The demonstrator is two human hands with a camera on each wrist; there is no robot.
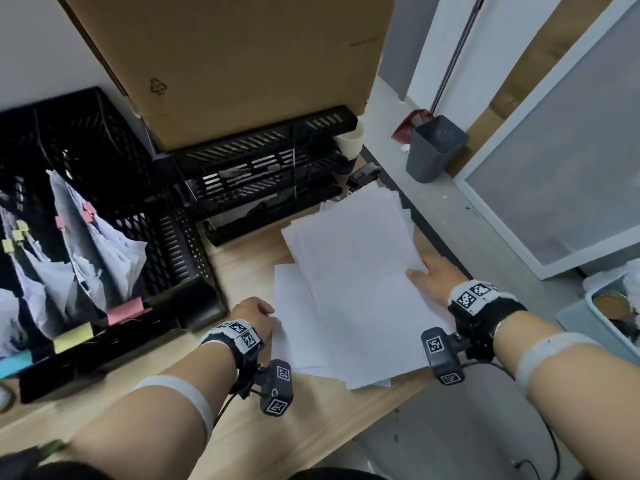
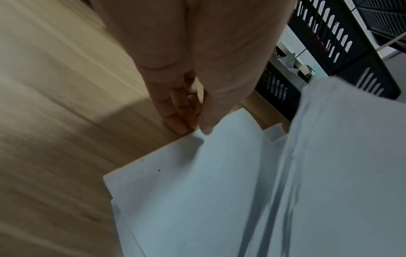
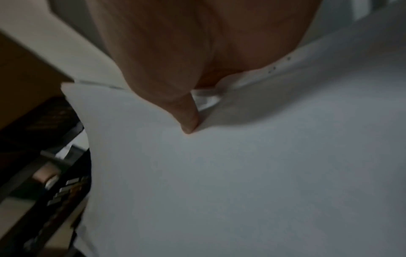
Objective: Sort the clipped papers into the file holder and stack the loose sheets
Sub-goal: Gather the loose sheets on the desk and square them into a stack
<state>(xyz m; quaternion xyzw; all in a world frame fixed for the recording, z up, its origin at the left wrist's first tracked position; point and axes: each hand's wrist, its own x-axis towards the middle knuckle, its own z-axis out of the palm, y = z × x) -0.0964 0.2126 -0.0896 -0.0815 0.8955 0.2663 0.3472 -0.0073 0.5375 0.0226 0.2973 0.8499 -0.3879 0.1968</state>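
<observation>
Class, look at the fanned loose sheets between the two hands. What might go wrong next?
1. The loose sheets lie fanned and appear to overhang the desk edge by the right hand; some may slide off.
2. Its thumb buckles the top sheets, so a crease could set.
3. The left hand pinches only a lower sheet's edge, which may pull askew.

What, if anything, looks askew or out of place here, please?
The loose white paper sheets on the light wooden desk lie fanned and skewed, edges misaligned; the left hand and right hand grip their sides.
</observation>
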